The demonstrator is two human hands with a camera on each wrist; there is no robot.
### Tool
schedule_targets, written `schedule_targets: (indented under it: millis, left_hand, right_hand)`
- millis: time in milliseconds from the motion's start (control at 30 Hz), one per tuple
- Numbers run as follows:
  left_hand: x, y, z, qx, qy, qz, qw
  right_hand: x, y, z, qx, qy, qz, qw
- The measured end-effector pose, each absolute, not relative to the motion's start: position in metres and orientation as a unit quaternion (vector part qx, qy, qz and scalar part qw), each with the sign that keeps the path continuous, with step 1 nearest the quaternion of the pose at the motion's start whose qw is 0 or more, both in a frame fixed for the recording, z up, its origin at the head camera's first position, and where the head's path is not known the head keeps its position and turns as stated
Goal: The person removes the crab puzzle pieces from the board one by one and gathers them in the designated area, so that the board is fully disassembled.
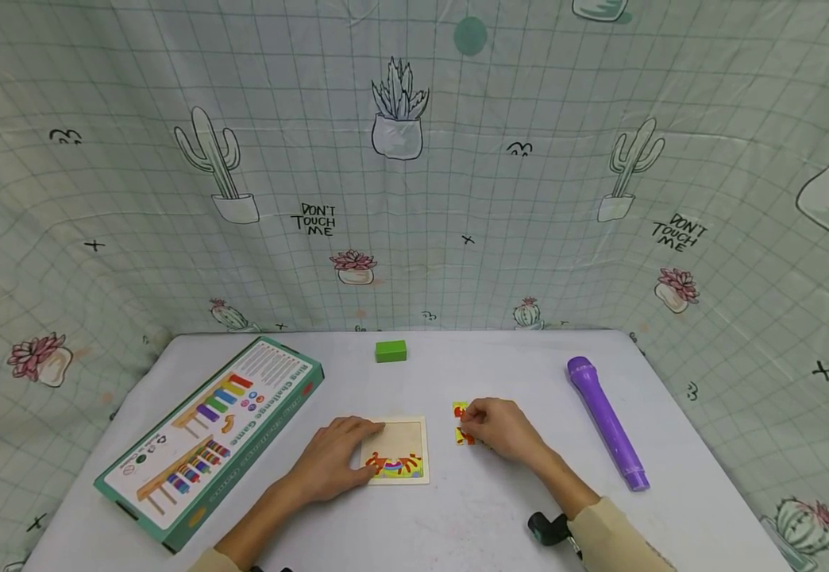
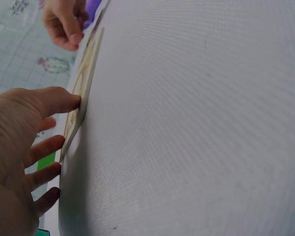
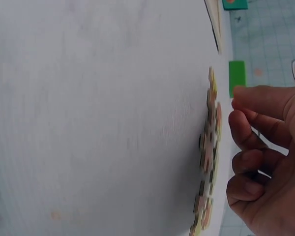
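Note:
A square wooden puzzle board [image 1: 394,440] lies on the table, with red, yellow and rainbow-patterned puzzle pieces [image 1: 395,467] along its near side and bare wood above them. My left hand [image 1: 336,457] rests at the board's left side, its thumb touching the rim and its other fingers spread in the left wrist view. To the right of the board, loose jigsaw pieces [image 1: 460,436] lie together, partly covered by my right hand [image 1: 503,429]. In the right wrist view that hand hovers beside the pieces [image 3: 206,152], fingers curled and thumb near the index fingertip. No piece shows between them.
At the left lies a long green-edged game box [image 1: 214,437]. A green block [image 1: 391,351] sits near the far edge, and a purple microphone-shaped toy [image 1: 607,423] lies at the right. Some black object [image 1: 549,527] is by the right forearm.

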State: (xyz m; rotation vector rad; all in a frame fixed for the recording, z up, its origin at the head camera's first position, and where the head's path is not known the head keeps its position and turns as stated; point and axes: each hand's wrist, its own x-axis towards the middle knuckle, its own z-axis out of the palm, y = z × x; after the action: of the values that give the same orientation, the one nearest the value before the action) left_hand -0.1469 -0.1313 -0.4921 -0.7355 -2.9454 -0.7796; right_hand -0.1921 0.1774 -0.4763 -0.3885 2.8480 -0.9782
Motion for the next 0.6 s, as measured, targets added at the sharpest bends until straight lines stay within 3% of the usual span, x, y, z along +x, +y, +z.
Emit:
schedule_targets:
  millis: [167, 600]
  left_hand:
    - [-0.146, -0.131, -0.493, -0.249, -0.934, -0.258, 0.012]
    - [-0.144, -0.133, -0.494, -0.251, -0.918, -0.308, -0.022]
  right_hand:
    - [-0.186, 0.169, -0.475, -0.179, 0.917, -0.348, 0.072]
    - [-0.174, 0.143, -0.472, -0.253, 0.892, -0.346, 0.14]
